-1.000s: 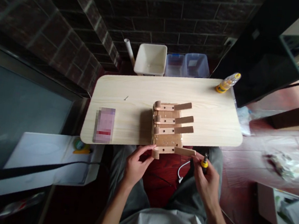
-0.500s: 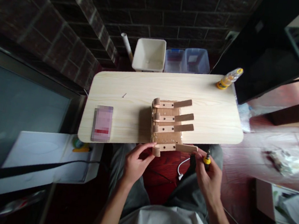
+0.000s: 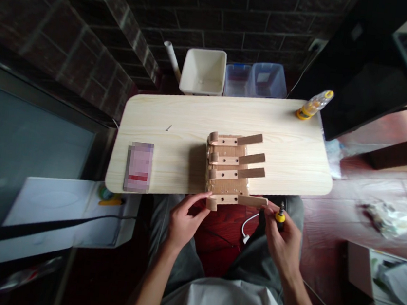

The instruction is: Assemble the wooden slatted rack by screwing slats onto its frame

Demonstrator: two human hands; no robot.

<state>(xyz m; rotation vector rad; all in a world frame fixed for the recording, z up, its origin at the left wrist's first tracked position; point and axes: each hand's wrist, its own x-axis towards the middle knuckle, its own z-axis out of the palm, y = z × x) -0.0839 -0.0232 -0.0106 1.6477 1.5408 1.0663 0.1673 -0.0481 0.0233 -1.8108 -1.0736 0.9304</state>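
Note:
My left hand (image 3: 184, 221) pinches the curled left end of a light wooden hook (image 3: 229, 200), a strip with two dark holes and a flat tail on its right. Fingers of my right hand (image 3: 284, 235) hold the tip of that tail. A small screwdriver (image 3: 280, 219), black and yellow, is also tucked in my right hand, its tip upward. The held hook lies along the near edge of a cardboard block (image 3: 223, 187); whether it touches is unclear. Three similar hooks, the nearest of them a wooden hook (image 3: 223, 175), lie across the block's top, tails sticking out rightward.
The pale wooden table (image 3: 164, 111) carries a screw (image 3: 168, 128), a blurred pinkish packet (image 3: 139, 165) at left and a clear bottle with yellow ends (image 3: 314, 105) at the far right corner. Behind it stand a white bin (image 3: 203, 71) and blue plastic boxes (image 3: 268, 81).
Almost nothing differs. The held wooden hook has shifted very slightly left against the block, both hands keeping their hold, and the view has moved a little.

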